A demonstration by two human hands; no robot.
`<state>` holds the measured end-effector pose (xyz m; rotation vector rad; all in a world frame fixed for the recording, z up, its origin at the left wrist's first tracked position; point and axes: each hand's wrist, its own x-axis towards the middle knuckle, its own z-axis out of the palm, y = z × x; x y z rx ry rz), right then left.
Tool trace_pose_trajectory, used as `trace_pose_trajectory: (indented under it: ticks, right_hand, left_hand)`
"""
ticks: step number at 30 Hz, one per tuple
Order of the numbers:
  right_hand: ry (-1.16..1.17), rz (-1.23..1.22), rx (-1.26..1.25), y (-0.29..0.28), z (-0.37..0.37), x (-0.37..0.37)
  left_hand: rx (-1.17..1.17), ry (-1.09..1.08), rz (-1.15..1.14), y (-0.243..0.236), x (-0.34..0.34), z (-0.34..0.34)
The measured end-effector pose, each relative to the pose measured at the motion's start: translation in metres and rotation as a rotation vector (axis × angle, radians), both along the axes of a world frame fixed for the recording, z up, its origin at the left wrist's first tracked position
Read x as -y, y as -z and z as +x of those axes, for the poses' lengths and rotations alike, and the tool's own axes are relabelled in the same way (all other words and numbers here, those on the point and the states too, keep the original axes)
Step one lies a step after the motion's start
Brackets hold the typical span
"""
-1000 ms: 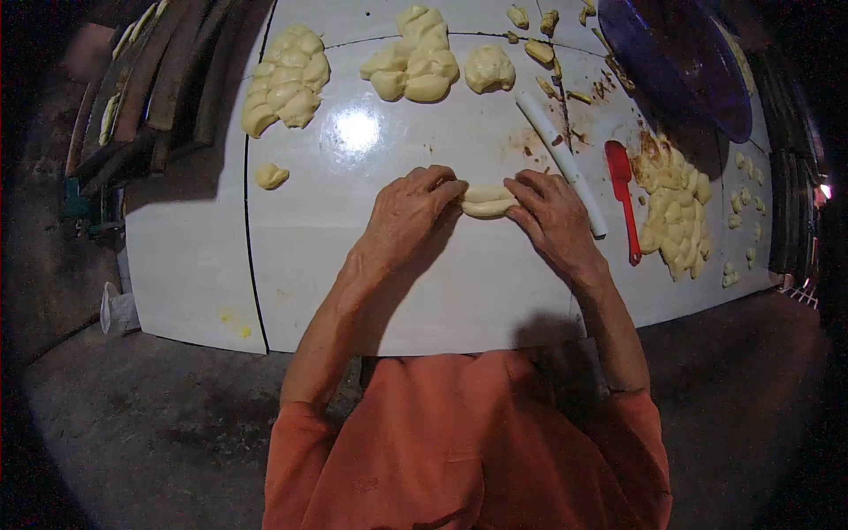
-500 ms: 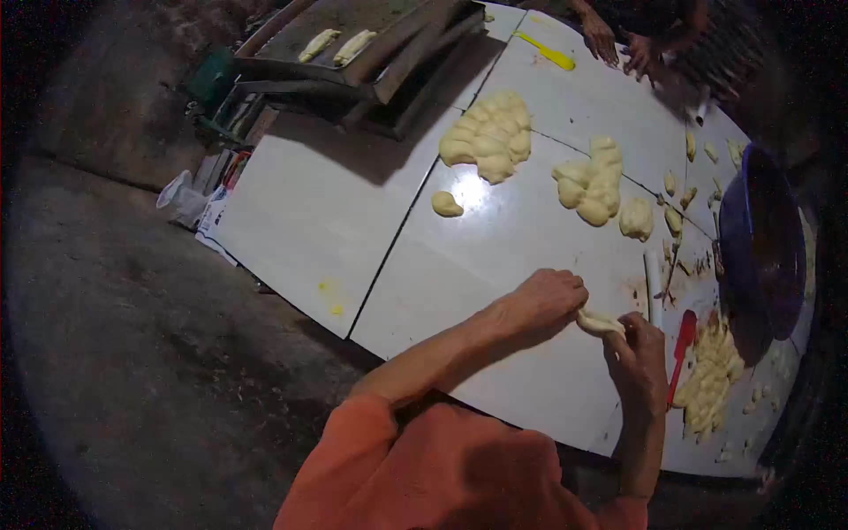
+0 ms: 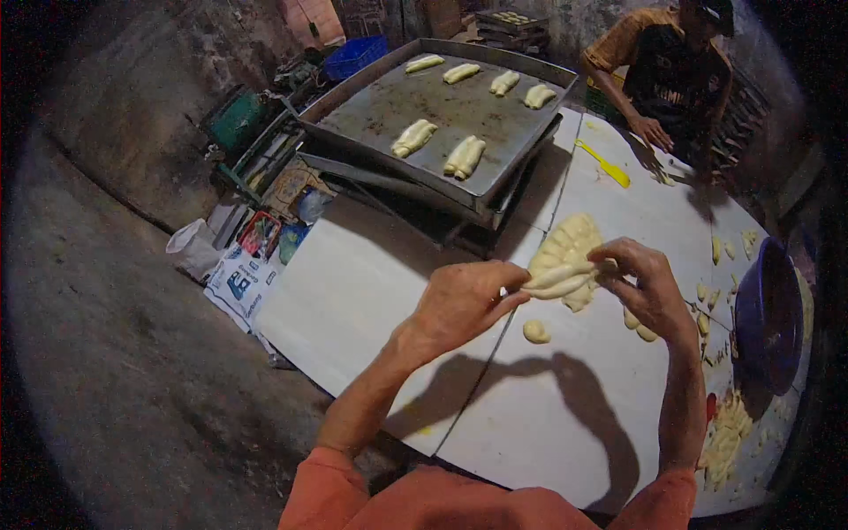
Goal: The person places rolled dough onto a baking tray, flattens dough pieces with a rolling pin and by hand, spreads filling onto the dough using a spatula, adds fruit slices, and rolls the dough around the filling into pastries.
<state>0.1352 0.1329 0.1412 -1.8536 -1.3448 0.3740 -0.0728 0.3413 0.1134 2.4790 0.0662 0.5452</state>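
A rolled strip of pale dough (image 3: 558, 281) is stretched in the air between my two hands. At its left end, my left hand (image 3: 468, 302) pinches it between thumb and fingers. My right hand (image 3: 647, 284) pinches the other end, the fingers curled from above. Behind the strip, and partly covered by it, lies a cluster of dough pieces (image 3: 572, 231) on the white table. One small dough ball (image 3: 535, 331) sits below the strip. More dough (image 3: 639, 325) shows just under my right hand, mostly hidden by it.
Ahead to the left, a stacked metal tray (image 3: 371, 115) bears several dough rolls (image 3: 465, 157). A yellow spatula (image 3: 608, 168) lies beyond the cluster. At the right stand a purple basin (image 3: 765, 318) and dough scraps (image 3: 730, 433). Across the table a person (image 3: 676, 88) works.
Both hands have lifted the dough strip off the tabletop and carried it forward and left toward the tray. The view has tilted up, bringing the whole tray and the other person into sight.
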Motion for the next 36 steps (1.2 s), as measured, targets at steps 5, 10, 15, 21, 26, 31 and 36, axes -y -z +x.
trace_pose_trajectory:
  ticks: [5, 10, 15, 21, 26, 31, 36]
  right_hand:
    - [-0.131, -0.005, 0.190, -0.047, 0.016, -0.186]
    - [-0.220, 0.049, 0.300, -0.061, 0.046, -0.348]
    - [-0.309, -0.093, 0.534, -0.018, 0.081, -0.458]
    - [-0.205, -0.132, 0.463, 0.013, 0.077, -0.487]
    - [-0.224, -0.152, 0.623, 0.032, 0.054, -0.486]
    - [-0.244, 0.115, 0.766, 0.043, 0.067, -0.461]
    - [-0.171, 0.014, 0.720, -0.042, -0.004, -0.346]
  left_hand:
    - [0.023, -0.239, 0.082, -0.047, -0.139, -0.008]
    - [-0.047, -0.426, 0.125, -0.071, -0.250, 0.010]
    - [-0.345, -0.400, 0.290, -0.044, -0.334, 0.044]
    - [-0.444, -0.478, 0.382, -0.037, -0.355, 0.068]
    - [-0.438, -0.515, 0.394, -0.009, -0.362, 0.079]
    - [-0.458, -0.372, 0.376, -0.015, -0.363, 0.077]
    - [-0.038, -0.451, 0.290, -0.038, -0.309, 0.016]
